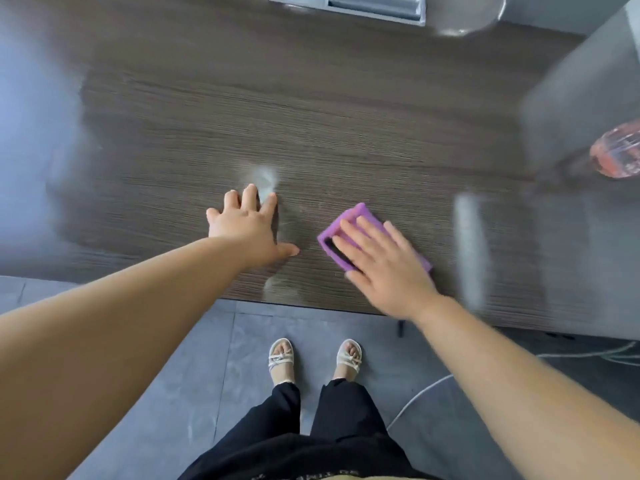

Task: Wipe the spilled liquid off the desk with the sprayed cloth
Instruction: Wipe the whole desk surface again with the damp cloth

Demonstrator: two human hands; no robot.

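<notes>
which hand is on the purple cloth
The right hand: it lies flat, fingers spread, on top of the purple cloth. The left hand rests bare on the desk with nothing under it, apart from the cloth.

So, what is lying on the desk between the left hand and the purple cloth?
Nothing: in the head view, only bare desk shows between the left hand and the purple cloth under the right hand.
</notes>
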